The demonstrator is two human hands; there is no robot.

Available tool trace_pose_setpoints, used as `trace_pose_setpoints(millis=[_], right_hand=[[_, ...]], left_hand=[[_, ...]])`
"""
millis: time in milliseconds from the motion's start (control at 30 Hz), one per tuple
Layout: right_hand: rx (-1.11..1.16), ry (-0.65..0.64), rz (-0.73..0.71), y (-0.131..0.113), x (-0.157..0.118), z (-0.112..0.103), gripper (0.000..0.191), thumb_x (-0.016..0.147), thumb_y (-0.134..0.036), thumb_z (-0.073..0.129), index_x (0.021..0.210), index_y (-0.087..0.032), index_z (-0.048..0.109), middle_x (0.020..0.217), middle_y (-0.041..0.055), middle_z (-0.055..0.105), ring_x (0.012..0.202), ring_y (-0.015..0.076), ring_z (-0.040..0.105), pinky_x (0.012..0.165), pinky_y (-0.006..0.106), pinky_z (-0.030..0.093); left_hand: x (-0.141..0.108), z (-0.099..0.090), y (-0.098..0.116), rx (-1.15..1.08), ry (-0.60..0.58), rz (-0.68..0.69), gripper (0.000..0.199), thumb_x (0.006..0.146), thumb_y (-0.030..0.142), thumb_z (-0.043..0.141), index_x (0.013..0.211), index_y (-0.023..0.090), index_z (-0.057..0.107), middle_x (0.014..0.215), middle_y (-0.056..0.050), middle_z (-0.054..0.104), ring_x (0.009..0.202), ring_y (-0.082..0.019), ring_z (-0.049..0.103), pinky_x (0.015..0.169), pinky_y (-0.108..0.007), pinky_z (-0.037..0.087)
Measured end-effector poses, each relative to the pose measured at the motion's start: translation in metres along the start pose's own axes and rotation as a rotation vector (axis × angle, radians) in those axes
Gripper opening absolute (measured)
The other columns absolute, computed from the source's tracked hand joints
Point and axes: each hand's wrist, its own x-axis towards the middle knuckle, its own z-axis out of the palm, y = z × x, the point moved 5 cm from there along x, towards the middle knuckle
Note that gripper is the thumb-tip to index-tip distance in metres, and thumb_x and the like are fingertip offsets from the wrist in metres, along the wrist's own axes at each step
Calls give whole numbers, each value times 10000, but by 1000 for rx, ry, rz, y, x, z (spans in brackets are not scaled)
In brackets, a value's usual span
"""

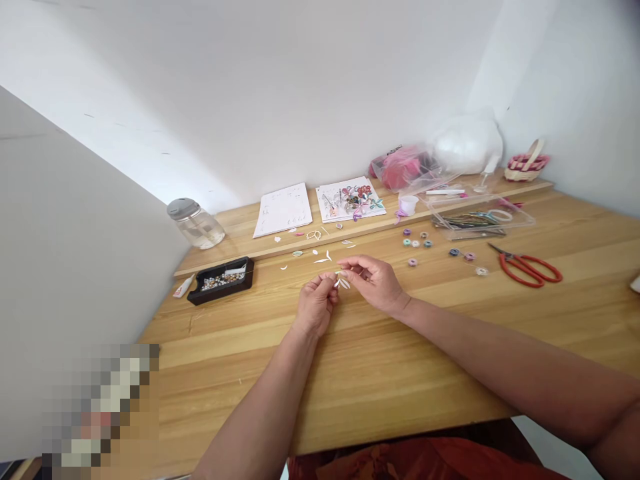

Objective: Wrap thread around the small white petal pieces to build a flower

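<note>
Over the middle of the wooden table, my left hand (316,301) pinches a small white petal piece (343,283) between thumb and fingers. Several slim white petals fan out from it. From the other side my right hand (374,283) meets it, thumb and fingertips closed at the top of the same piece. Just what lies between the right fingertips is too small to make out. Beyond my hands lie loose white cut-outs (323,259) and a striped leaf shape (298,253).
A black tray (245,283) of beads and a glue tube (184,287) lie left, near a lidded jar (196,223). Thread bobbins (413,262), red-handled scissors (530,267) and a clear tool box (480,217) sit right. Paper sheets (284,210) and a basket (527,163) stand on the raised shelf.
</note>
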Motion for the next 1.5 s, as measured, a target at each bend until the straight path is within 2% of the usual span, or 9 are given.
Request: trace_pose_setpoints(millis=[233, 433, 500, 667, 733, 1000, 1167, 1300, 1500], right_hand=[[-18, -108, 4, -1, 1, 2, 179, 890, -260, 579, 997, -185, 702, 964, 57, 739, 824, 166, 679, 713, 276, 531], [-28, -150, 18, 0, 3, 2, 181, 894, -280, 566, 942, -183, 711, 893, 46, 734, 781, 160, 654, 698, 275, 512], [17, -166, 56, 2, 3, 2, 192, 889, -302, 577, 938, -178, 716, 875, 45, 728, 749, 151, 638, 676, 273, 507], [325, -226, 284, 13, 4, 7, 300, 832, -396, 656, 998, -150, 689, 724, 17, 664, 612, 118, 587, 533, 233, 476], [394, -223, 325, 15, 4, 7, 322, 816, -417, 675, 995, -150, 681, 684, 6, 643, 594, 112, 578, 522, 228, 475], [419, -245, 340, 18, 4, 9, 318, 793, -434, 702, 950, -158, 683, 737, 7, 661, 605, 98, 574, 512, 213, 458], [548, -238, 459, 24, 2, 11, 325, 749, -426, 748, 920, -155, 692, 757, 20, 685, 633, 105, 596, 524, 211, 451], [620, -245, 545, 26, 1, 13, 298, 719, -400, 779, 856, -143, 714, 725, 23, 688, 584, 83, 574, 523, 200, 431], [618, -235, 580, 25, 0, 13, 283, 695, -401, 792, 770, -140, 712, 685, 19, 678, 541, 75, 547, 500, 202, 418]], left_hand=[[1, -1, 0, 23, -13, 5, 319, 614, 314, 843, 771, 117, 647, 619, 34, 507, 501, -26, 399, 462, -154, 318], [2, -3, 0, 51, -23, 15, 311, 631, 325, 834, 775, 120, 650, 607, 34, 514, 494, -28, 397, 470, -161, 316], [2, -3, 0, 62, -26, 23, 304, 640, 328, 827, 775, 119, 652, 598, 36, 512, 490, -28, 392, 472, -162, 311], [2, -3, 1, 62, -1, 31, 311, 624, 332, 831, 762, 118, 654, 606, 34, 522, 501, -28, 394, 479, -166, 304], [1, -3, 1, 58, -3, 22, 314, 619, 330, 834, 764, 119, 651, 613, 35, 522, 505, -28, 393, 483, -168, 303], [2, -2, 2, 101, -50, 21, 312, 658, 358, 808, 793, 116, 664, 620, 29, 517, 506, -32, 378, 491, -179, 294], [2, -3, 5, 160, -41, 67, 294, 675, 369, 794, 761, 118, 667, 614, 20, 520, 512, -40, 374, 493, -186, 288], [1, -3, 6, 221, -53, 106, 272, 714, 377, 767, 773, 126, 680, 635, 1, 566, 517, -46, 382, 504, -193, 292], [1, -5, 5, 267, -25, 118, 288, 708, 407, 770, 766, 140, 680, 607, 5, 570, 494, -47, 375, 488, -200, 274]])
